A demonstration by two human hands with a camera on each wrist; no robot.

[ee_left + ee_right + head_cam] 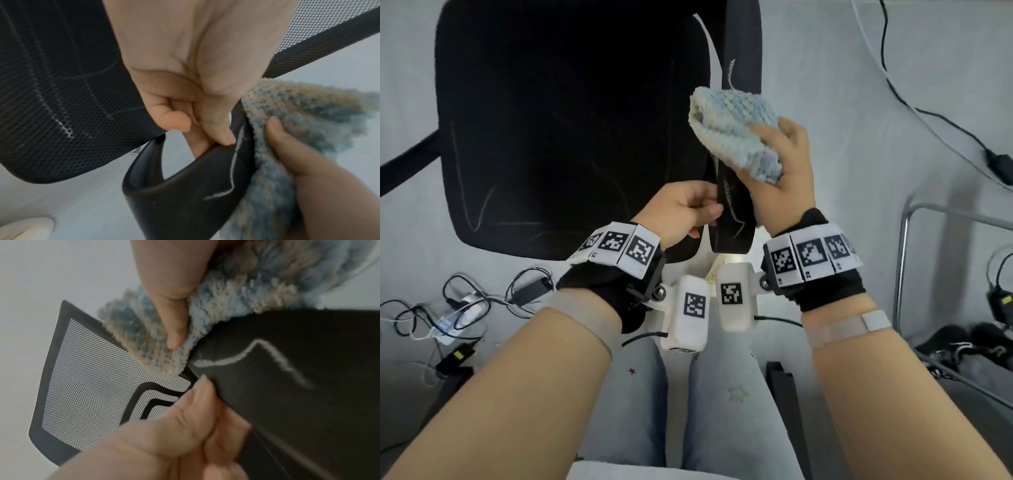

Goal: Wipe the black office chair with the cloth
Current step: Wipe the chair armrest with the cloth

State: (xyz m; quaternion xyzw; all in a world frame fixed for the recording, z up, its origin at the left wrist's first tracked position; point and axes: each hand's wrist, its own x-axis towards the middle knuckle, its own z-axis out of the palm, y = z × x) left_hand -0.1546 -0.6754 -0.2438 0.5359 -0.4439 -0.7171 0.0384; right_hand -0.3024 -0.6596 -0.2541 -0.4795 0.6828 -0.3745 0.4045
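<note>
The black office chair (558, 113) fills the upper left, its mesh seat streaked with pale chalk lines. Its right armrest (734, 209) runs toward me and bears a white chalk mark (230, 183) (252, 353). My left hand (688, 209) (197, 123) grips the armrest's inner edge, thumb on top. My right hand (787, 164) (174, 321) holds a fluffy blue-and-cream cloth (736, 130) (287, 129) (236, 293), bunched, and presses it against the armrest's outer side above the mark.
The mesh backrest (92, 386) stands beyond the armrest. Tangled cables and adapters (458, 315) lie on the grey floor at left. A black cord and power brick (996, 164) run along the right. A metal frame (907, 246) and dark shoes (962, 342) sit at right. My knees (688, 394) are below.
</note>
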